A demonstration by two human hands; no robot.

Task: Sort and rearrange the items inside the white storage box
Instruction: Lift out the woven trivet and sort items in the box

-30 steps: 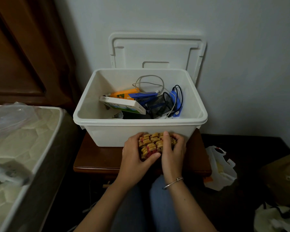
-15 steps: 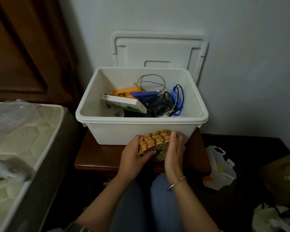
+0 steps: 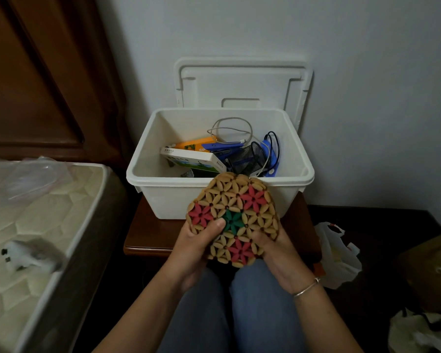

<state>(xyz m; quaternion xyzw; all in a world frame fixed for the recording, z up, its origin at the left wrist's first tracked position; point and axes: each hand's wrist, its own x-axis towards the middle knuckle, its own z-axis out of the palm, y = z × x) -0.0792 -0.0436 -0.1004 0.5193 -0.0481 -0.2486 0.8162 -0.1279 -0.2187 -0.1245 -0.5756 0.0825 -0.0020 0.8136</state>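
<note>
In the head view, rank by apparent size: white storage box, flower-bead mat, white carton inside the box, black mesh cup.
1. white storage box
2. flower-bead mat, held nearer the camera, so it looks larger than it is
3. white carton
4. black mesh cup, partly hidden

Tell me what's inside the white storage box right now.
Inside the white storage box: a white carton, an orange carton, a black mesh pen holder, a grey cable and a blue gadget. The near wall and the beaded mat hide the bottom.
</note>
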